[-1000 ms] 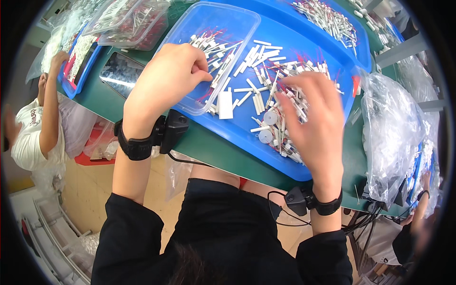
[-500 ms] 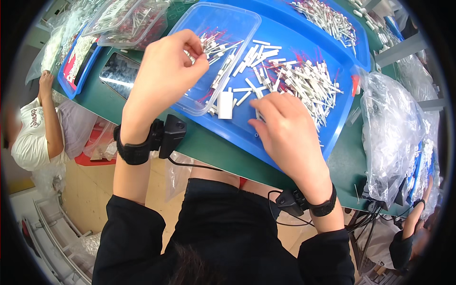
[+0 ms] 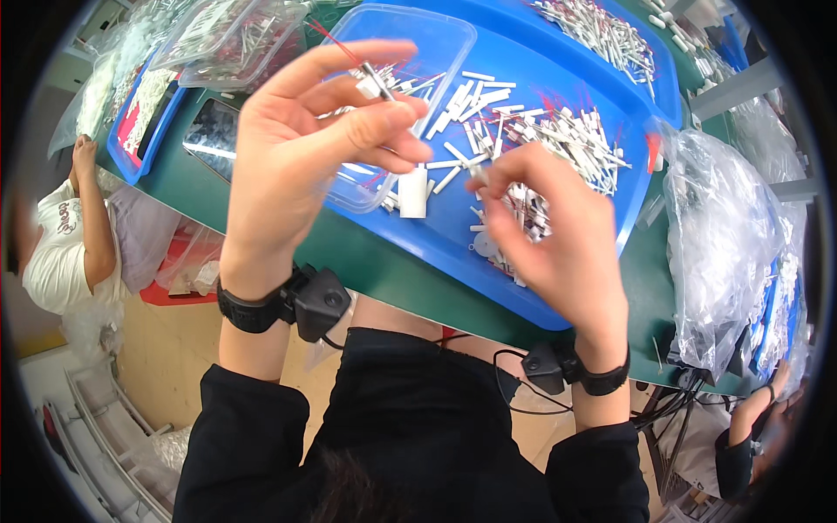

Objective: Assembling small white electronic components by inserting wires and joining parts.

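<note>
Lifted since half a second ago: left hand [image 3: 305, 148], now raised off the clear tub [image 3: 436, 52], pinching a thin red-wired pin [image 3: 375, 77] between thumb and fingers. Right hand [image 3: 549, 235] hovering just above the blue tray [image 3: 602, 235], fingertips closing on a small white piece [image 3: 479, 173]. Beyond, white tubes [image 3: 567, 135] lying scattered in the tray on the green worktop [image 3: 384, 270].

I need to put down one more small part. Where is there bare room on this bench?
Bare blue floor shows in the big blue tray between the clear tub and the far white pile. The green tabletop strip along the near edge is also bare. The near pile by the right hand is crowded.
</note>
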The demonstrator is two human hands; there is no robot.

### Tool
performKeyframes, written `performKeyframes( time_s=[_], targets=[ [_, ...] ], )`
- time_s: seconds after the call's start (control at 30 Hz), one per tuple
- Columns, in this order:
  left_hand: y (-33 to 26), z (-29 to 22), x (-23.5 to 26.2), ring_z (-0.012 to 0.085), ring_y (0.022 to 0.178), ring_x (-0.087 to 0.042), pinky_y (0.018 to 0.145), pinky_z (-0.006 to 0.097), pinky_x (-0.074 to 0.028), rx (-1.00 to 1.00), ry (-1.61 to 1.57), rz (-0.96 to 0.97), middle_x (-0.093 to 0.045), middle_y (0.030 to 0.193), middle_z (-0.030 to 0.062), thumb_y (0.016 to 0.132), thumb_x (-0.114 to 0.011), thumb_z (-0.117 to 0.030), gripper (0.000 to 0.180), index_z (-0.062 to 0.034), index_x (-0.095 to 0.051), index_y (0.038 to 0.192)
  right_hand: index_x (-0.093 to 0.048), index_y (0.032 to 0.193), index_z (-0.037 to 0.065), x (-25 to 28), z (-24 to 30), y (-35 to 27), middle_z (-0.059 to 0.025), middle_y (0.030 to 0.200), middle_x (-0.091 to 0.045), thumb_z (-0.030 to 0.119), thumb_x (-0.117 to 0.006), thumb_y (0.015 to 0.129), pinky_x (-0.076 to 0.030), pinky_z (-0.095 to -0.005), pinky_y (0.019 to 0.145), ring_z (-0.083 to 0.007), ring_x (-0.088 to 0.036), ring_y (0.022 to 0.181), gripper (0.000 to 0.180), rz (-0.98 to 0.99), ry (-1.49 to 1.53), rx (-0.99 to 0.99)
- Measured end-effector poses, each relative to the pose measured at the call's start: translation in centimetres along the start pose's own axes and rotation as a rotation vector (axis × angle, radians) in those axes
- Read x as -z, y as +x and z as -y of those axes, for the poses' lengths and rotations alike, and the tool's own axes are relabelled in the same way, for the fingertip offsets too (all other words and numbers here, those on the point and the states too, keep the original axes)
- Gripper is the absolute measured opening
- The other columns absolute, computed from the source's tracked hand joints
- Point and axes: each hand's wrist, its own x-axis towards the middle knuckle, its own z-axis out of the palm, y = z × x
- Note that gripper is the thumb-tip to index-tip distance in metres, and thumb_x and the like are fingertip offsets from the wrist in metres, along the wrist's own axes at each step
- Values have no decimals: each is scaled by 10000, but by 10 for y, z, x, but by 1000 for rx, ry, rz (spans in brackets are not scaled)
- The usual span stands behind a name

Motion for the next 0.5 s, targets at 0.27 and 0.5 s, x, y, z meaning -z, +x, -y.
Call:
performKeyframes(
  time_s=[0.27,0.5],
  targets=[
    [-12,11,-26,198,678,-681,550,278,-538,40,-287,70,-697,976,164,927,-655,-80,169,-41,-543,1047,-631,1021,-74,24,9,-3,-127,925,-691,-82,-618,879,-537,-256,710,-166,-678,783,143,-11,553,-249],
    [-16,15,-31,129,597,-607,512,254,-478,0,-288,-30,-700,980,165,933,-656,-97,164,-60,-556,1058,-661,1121,-83,26,6,-5,-150,968,-704,-79,-622,880,-532,-249,705,-178,-693,845,245,-38,535,-221]
  ],
)
